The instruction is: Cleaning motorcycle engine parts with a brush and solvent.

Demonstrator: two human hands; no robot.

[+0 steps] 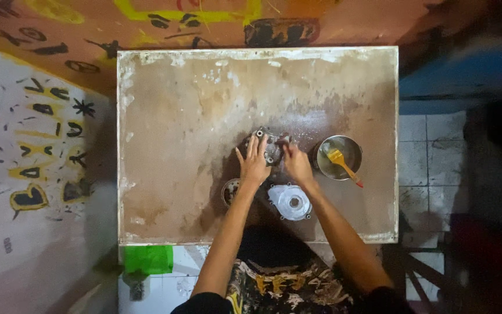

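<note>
Nearest the viewer, patterned dark-and-yellow trousers [280,288] are seen at the bottom edge, with a green patch [148,259] of tape or cloth just below the near left corner of the table [169,134], a worn, stained slab edged in white. On the near part of the table, a round, pale metal cover [290,201] with a central hole is laid flat, apart from the other parts, which suggests that it has already been taken off or set aside. To its left, just beside the left wrist, a smaller round part [229,191] is partly hidden in shadow; what it is cannot be told. Farther in, the dark metal casing [269,144], seemingly an engine part, is pressed on by both hands: the left hand [253,164] is laid flat on it with the fingers spread, not closed around anything, while the right hand [296,163] is placed on its right side with the fingers curled; whether something small is gripped there cannot be told. To the right of the casing, a metal bowl [323,166] is stood, and a brush [342,163] with yellow bristles and a red-tipped handle is rested in it, untouched. By this layout, the work on the casing is judged to be underway rather than finished, with the brush and bowl not yet in use at this moment. Beyond the table, a painted orange wall [88,35] with dark marks is seen.
</note>
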